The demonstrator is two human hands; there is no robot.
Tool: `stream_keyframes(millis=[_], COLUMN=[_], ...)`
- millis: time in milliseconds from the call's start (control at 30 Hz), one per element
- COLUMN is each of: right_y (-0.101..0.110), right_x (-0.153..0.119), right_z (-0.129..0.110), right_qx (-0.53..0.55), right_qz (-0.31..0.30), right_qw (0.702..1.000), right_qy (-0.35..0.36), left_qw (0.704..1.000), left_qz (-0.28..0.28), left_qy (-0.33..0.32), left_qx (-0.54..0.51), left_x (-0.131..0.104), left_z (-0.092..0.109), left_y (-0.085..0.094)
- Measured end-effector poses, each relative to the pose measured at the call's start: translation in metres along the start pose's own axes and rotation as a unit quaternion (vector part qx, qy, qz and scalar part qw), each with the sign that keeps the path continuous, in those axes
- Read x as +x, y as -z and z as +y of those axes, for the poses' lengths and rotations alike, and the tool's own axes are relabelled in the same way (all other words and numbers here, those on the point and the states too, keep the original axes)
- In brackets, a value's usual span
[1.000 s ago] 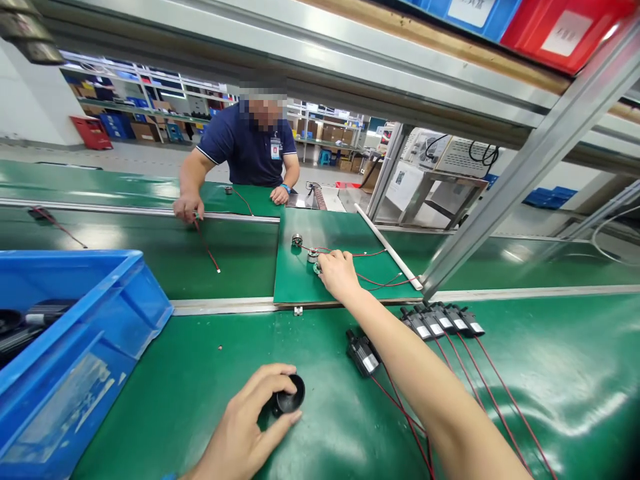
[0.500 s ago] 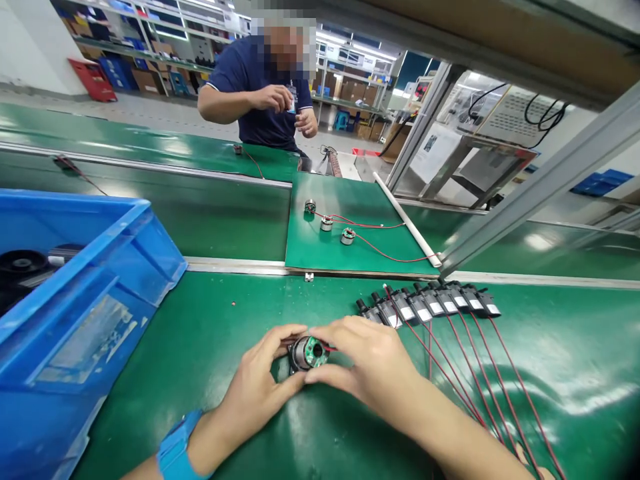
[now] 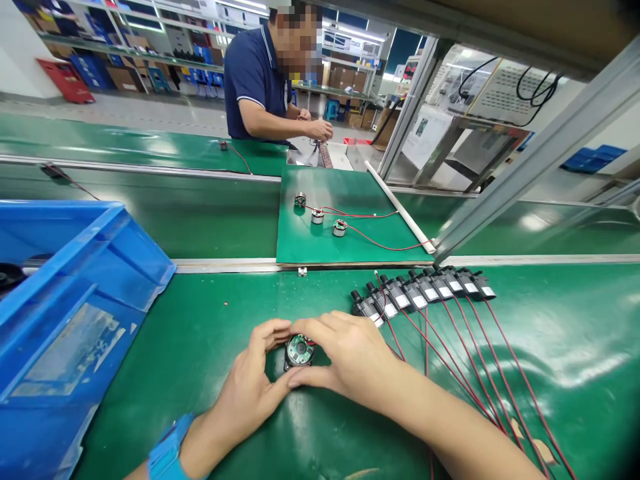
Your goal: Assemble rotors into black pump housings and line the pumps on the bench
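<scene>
Between my two hands, low over the green bench, is a small round motor part (image 3: 300,349) with a green circuit board facing up and a black housing around it. My left hand (image 3: 257,373) curves around its left side, thumb at the near edge. From the right, my right hand (image 3: 345,347) closes around it, its fingertips meeting those of the left at the far side. Some red wire shows at the board's right edge; the rest is hidden by my right hand. Right of my hands lies a row of black pump bodies (image 3: 430,290) with white labels and long red wires.
A blue crate (image 3: 65,320) with black parts stands at the left. Three wired motor parts (image 3: 317,215) sit on a raised green board (image 3: 295,247) ahead. Across the line a co-worker (image 3: 255,87) handles something I cannot make out. A metal post (image 3: 540,160) slants at right.
The motor part has tipped from leaning right to facing up, and its silver side no longer shows. My hands stay around it. The co-worker has turned and lowered both hands.
</scene>
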State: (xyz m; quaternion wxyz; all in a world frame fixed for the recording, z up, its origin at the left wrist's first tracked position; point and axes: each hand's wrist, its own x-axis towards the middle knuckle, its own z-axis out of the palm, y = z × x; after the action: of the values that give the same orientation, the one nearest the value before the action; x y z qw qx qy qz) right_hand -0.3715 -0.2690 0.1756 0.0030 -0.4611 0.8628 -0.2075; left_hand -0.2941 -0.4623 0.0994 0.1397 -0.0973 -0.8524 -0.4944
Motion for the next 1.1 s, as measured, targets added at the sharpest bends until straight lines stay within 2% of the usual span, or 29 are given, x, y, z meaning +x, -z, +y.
stream_keyframes(millis=[67,167,267,433,567,700,767,833,900,933,1033,1100], right_y=[-0.001,-0.002,-0.002,-0.003,0.003,0.026,0.036,0.041,0.037,0.032,0.005,-0.017], right_x=[0.000,0.000,-0.001,-0.002,-0.003,-0.029,-0.048,-0.062,-0.066,-0.064,-0.050,-0.042], right_z=[0.002,0.004,0.001,-0.007,-0.009,-0.008,-0.007,-0.005,-0.005,-0.005,-0.006,-0.004], right_qx=[0.002,-0.014,-0.044,-0.096,-0.159,-0.245,-0.244,-0.208,-0.161,-0.139,-0.090,-0.094], right_qz=[-0.007,-0.011,-0.012,0.016,0.015,0.040,-0.001,-0.076,-0.122,-0.123,-0.083,-0.066], right_qw=[1.000,0.999,0.998,0.993,0.986,0.969,0.970,0.975,0.979,0.982,0.991,0.988], right_qy=[0.016,0.029,0.035,0.061,0.044,0.004,0.000,0.013,0.019,0.018,0.057,0.107], left_qw=[0.999,0.992,0.983,0.968,0.977,0.986,0.985,0.982,0.982,0.983,0.987,0.993], left_qz=[-0.001,-0.034,-0.070,-0.065,-0.103,-0.133,-0.157,-0.171,-0.163,-0.156,-0.135,-0.091], left_qy=[-0.042,-0.108,-0.131,-0.169,-0.105,-0.009,0.033,0.072,0.097,0.098,0.063,0.052], left_qx=[0.024,0.058,0.111,0.174,0.152,0.104,0.064,0.019,0.012,0.024,0.055,0.062], left_x=[0.000,0.003,0.004,0.003,0.012,0.022,0.024,0.026,0.026,0.026,0.026,0.026], left_z=[-0.002,-0.002,0.002,0.007,0.012,0.017,0.018,0.018,0.016,0.014,0.007,0.007], left_y=[0.001,0.005,0.010,0.015,0.018,0.026,0.030,0.030,0.027,0.024,0.016,0.015])
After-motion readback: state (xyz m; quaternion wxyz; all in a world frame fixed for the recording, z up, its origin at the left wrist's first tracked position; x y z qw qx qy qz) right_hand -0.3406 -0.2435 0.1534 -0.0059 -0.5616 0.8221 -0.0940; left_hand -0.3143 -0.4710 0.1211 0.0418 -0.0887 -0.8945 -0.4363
